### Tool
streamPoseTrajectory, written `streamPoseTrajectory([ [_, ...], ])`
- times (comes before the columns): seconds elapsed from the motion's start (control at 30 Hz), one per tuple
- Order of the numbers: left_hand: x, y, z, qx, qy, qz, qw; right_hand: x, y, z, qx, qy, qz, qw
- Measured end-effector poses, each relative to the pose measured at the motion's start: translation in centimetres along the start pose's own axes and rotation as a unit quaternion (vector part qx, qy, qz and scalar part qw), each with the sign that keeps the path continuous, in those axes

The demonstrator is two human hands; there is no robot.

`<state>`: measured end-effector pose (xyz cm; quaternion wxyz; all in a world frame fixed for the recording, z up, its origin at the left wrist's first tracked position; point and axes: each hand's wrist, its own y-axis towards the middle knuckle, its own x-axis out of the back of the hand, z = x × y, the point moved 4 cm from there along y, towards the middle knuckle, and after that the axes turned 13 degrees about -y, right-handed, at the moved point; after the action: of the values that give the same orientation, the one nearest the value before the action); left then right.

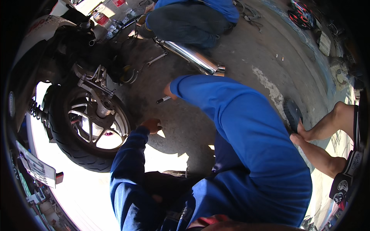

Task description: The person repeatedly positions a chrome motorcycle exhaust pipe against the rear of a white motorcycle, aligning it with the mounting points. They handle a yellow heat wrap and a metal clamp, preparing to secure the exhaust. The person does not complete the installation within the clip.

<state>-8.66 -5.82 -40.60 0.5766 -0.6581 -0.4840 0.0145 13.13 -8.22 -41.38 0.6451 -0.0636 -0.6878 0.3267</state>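
Note:
My right hand (169,91) is at the end of the bent blue sleeve, closed on a short pale rod with a black end (163,100). Most of its fingers are hidden behind the cuff. Lower and to the left, my left hand (152,125) is held over the concrete beside the wheel. Its fingers are curled together in shadow, and what they hold, if anything, cannot be made out. The motorcycle wheel (58,129), with a black tyre and pale spokes, stands left of that hand. A metal arm with a bracket (102,104) sits at its hub.
A chrome exhaust silencer (196,59) lies on the floor ahead, with a wrench (157,58) to its left. Another person (189,19) crouches beyond it. Bottles (101,18) stand at the far left. Someone's bare legs (322,138) are at the right, near a dark rounded object (293,111).

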Motion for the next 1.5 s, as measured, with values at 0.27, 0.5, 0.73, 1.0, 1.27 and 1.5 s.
streamPoseTrajectory([
  [0.27,0.7,-0.2,-1.5,-0.010,0.027,-0.026,0.999,0.7,-1.6,-0.3,0.014,-0.021,0.053,0.998],
  [0.5,0.3,-0.2,-0.7,0.005,0.018,-0.033,0.999,1.9,-2.0,0.1,0.013,-0.017,0.053,0.998],
  [0.73,0.0,0.4,-0.3,-0.053,0.083,0.000,0.995,2.5,-2.9,0.2,-0.008,-0.004,0.032,0.999],
  [1.0,-0.1,1.3,-0.4,-0.021,0.080,-0.008,0.997,1.2,-2.5,0.1,-0.012,-0.017,0.035,0.999],
  [1.27,0.6,0.7,-0.6,0.007,0.017,-0.034,0.999,1.2,-2.7,0.0,-0.006,-0.019,0.052,0.998],
  [1.5,0.8,0.5,-0.9,0.005,0.031,-0.036,0.999,1.0,-2.7,-0.1,-0.014,-0.026,0.045,0.999],
])
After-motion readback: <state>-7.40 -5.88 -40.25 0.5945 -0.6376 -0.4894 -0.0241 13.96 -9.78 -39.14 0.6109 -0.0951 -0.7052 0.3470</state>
